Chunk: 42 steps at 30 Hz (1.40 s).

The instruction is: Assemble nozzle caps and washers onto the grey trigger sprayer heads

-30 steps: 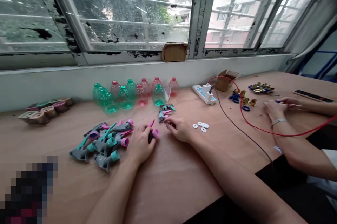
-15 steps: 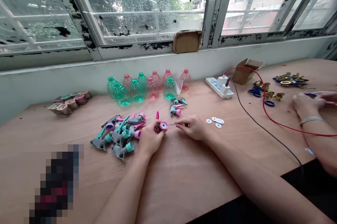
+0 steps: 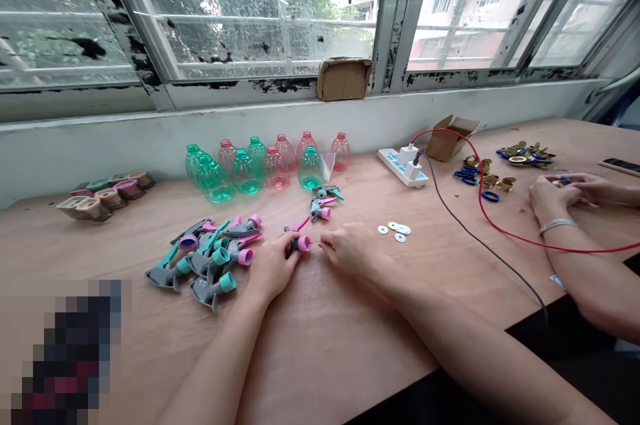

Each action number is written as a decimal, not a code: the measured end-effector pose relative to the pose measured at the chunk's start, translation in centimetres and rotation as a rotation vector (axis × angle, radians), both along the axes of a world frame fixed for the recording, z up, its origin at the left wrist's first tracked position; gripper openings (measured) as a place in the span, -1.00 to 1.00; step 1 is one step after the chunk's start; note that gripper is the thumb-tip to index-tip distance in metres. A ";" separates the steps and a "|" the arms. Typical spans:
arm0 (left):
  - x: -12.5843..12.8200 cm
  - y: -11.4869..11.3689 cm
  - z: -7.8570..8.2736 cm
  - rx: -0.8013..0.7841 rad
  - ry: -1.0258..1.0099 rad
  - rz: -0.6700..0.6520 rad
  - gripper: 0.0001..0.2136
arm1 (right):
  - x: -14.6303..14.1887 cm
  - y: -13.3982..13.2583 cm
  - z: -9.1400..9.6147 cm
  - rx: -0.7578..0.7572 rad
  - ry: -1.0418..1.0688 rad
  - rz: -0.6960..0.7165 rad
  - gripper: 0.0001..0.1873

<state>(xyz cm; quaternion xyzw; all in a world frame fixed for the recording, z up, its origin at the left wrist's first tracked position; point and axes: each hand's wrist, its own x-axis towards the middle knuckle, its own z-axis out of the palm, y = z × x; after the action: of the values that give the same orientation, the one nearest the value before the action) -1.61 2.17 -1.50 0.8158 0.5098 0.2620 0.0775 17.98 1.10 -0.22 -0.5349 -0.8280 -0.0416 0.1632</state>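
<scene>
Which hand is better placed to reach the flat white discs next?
Right hand, probably: it lies nearer the flat white discs, though pinching a thin rod; the left hand grips a pink-collared grey spray head.

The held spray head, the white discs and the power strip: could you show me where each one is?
Held spray head (image 3: 303,244), head view: on its pink cap.
White discs (image 3: 400,230), head view: on a disc in the overlapping cluster.
Power strip (image 3: 395,165), head view: on the top of its casing.
</scene>
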 end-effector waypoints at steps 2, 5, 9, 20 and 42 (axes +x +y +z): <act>-0.1 0.1 0.0 -0.018 -0.017 -0.040 -0.80 | 0.3 0.2 0.0 -0.006 -0.004 0.035 -0.72; -0.2 0.3 -0.2 -0.040 -0.041 -0.091 -0.79 | 1.1 0.7 -0.2 -0.005 0.017 0.104 -0.74; -0.3 0.5 -0.3 -0.046 -0.064 -0.139 -0.78 | 1.8 1.6 -1.1 -0.041 0.155 0.209 -0.79; -0.3 0.4 0.1 -0.019 -0.098 -0.138 -0.81 | 2.1 2.5 -2.9 -0.078 0.449 0.326 -0.84; -0.7 0.3 -0.2 -0.033 -0.205 -0.180 -0.74 | 2.0 2.9 -3.7 -0.157 0.584 0.383 -0.81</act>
<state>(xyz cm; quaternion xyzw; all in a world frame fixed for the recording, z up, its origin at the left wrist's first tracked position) -2.29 2.51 -1.69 0.8257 0.4284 0.3275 0.1657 20.01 4.00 -3.90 -0.3703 -0.8324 0.2080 0.3561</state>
